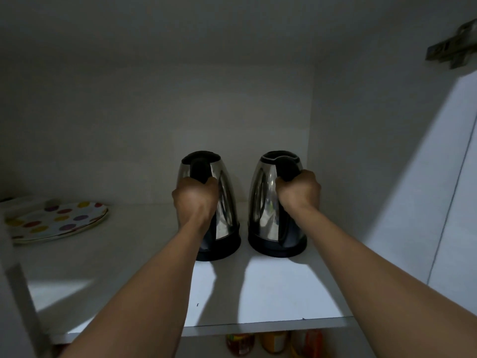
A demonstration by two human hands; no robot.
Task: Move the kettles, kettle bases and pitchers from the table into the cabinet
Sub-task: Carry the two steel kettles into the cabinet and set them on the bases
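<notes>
Two steel kettles with black lids, handles and bottoms stand side by side on the white cabinet shelf [271,293], near its right wall. My left hand [195,196] is closed around the black handle of the left kettle [227,208]. My right hand [299,189] grips the black handle of the right kettle [265,202]. Both kettles are upright and their bottoms seem to rest on the shelf. Their spouts point away from me, toward the back wall. No pitchers or separate kettle bases are in view.
A stack of white plates with coloured dots [56,222] lies at the shelf's left. The cabinet's right wall [361,151] stands close to the right kettle. An open door [459,202] is at the far right. Jars [273,343] show below the shelf's front edge.
</notes>
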